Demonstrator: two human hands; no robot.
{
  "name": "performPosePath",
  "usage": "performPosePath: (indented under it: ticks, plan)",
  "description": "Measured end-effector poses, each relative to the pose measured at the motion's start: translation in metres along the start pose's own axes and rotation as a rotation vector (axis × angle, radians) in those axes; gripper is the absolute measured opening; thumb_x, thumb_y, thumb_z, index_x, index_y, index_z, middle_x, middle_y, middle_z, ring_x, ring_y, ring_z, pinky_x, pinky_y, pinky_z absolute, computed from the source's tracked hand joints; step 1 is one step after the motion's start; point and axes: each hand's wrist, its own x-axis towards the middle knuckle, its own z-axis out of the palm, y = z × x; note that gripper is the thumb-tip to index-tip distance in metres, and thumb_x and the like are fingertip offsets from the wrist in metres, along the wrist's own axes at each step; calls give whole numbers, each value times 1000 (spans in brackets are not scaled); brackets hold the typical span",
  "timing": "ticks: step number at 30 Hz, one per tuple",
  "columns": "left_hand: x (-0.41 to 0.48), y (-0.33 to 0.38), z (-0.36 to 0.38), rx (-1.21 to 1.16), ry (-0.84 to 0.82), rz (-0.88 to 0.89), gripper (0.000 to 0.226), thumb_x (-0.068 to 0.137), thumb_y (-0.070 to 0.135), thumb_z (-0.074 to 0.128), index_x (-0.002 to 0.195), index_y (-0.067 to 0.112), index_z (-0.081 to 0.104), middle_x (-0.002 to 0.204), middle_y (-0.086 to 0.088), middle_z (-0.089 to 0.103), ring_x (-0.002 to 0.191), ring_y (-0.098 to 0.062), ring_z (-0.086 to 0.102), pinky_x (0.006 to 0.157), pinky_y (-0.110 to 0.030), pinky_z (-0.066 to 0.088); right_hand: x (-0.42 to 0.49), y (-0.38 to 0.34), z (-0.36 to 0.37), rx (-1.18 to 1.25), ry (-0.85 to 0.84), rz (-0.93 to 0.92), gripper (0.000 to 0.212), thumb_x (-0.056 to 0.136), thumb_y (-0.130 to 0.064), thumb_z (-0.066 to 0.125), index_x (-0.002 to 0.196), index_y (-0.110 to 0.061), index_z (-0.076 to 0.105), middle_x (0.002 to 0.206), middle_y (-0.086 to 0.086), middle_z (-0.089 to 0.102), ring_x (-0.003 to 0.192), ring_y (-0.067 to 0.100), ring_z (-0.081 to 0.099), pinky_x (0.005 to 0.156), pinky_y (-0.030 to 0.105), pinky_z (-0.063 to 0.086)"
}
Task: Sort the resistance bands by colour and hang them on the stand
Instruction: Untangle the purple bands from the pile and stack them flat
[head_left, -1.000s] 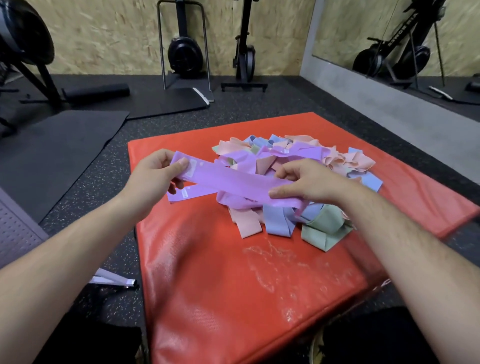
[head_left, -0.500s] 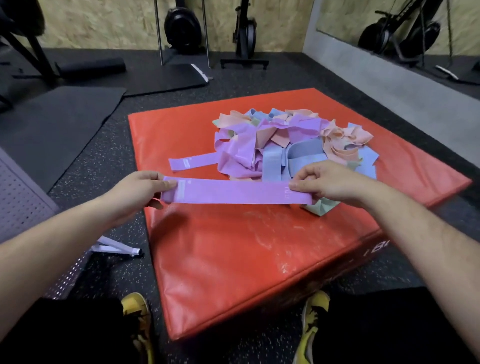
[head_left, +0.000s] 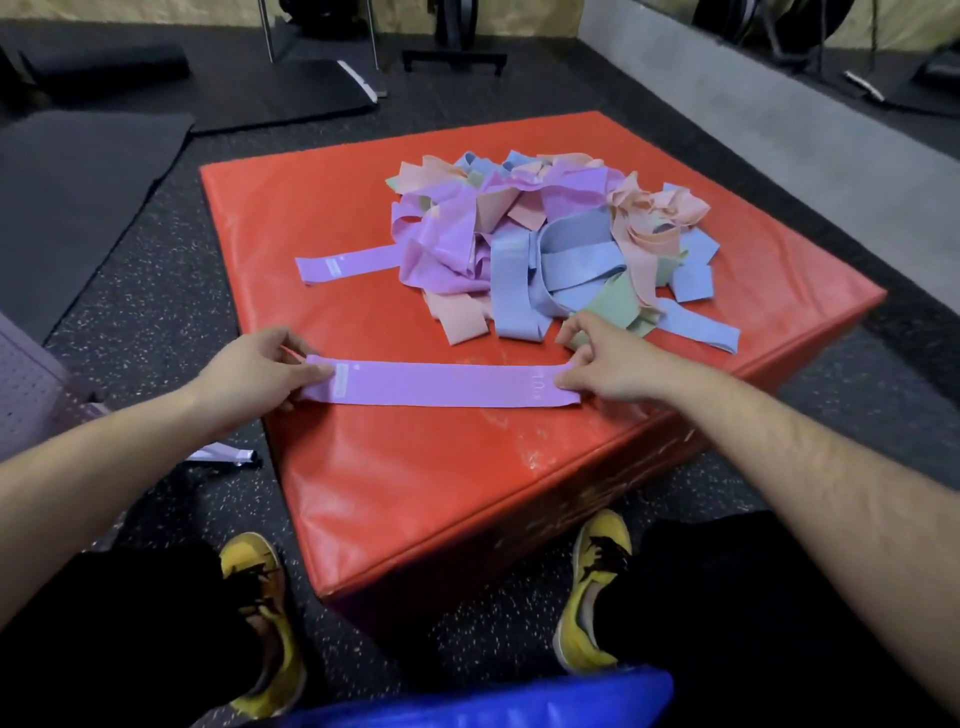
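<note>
A purple resistance band lies flat and straight across the near part of the red padded block. My left hand pinches its left end between thumb and fingers. My right hand pinches its right end. Behind it sits a tangled pile of bands in purple, blue, peach and green. One more purple band sticks out of the pile to the left. No stand for hanging shows clearly.
Black mats cover the speckled floor on the left. A perforated grey panel and a white bar lie at the left edge. Gym machines stand at the back. My yellow shoes flank the block; a blue object is below.
Both hands drew the purple band out of the pile toward me and lowered it flat onto the near part of the red block. The view tilted downward.
</note>
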Motion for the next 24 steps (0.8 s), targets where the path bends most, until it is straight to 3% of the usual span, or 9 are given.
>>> performPosePath:
  ticks: [3,6,11,13,16,19,24]
  plan:
    - [1,-4,3,71,21,64,17,86,23,76,93,22,61,69,-6,63,46,-13,52,53,-26,45,3,7,5,-31,59,-94,25,86,-10,71,100,-21,54,73,6,55,58,13,48,54,15,39]
    - [4,-7,5,108,32,106,18,84,22,77,87,24,60,67,-8,59,47,-12,49,59,-30,43,7,9,9,-89,97,-158,16,85,-12,70,85,-25,61,70,5,57,60,13,48,61,28,42]
    - [7,-10,5,229,96,221,25,79,20,83,81,20,58,79,-8,59,67,-21,54,58,-29,38,6,13,15,-250,97,-154,8,87,-25,71,89,-28,64,90,1,59,76,11,54,68,23,40]
    - [7,-10,7,285,92,259,20,80,20,81,79,19,62,84,-3,57,73,-16,55,62,-20,38,6,15,14,-294,108,-132,8,87,-32,71,91,-32,64,94,-4,50,81,12,55,74,26,38]
    - [5,-9,6,340,87,283,15,83,21,78,80,19,64,86,1,56,73,-6,52,63,-7,36,6,12,13,-332,91,-142,7,89,-32,69,90,-30,63,89,-8,54,77,11,53,68,27,36]
    - [5,-9,5,367,69,289,16,84,24,78,78,22,62,88,0,58,75,-8,56,61,-11,35,5,6,11,-397,83,-157,5,90,-30,67,91,-27,63,78,-12,57,74,11,52,65,28,37]
    - [12,-1,6,389,68,270,17,84,28,76,77,22,61,86,-1,54,72,-12,53,59,-21,35,7,-16,3,-469,149,-124,7,85,-34,65,89,-30,60,76,-12,56,83,16,58,76,34,51]
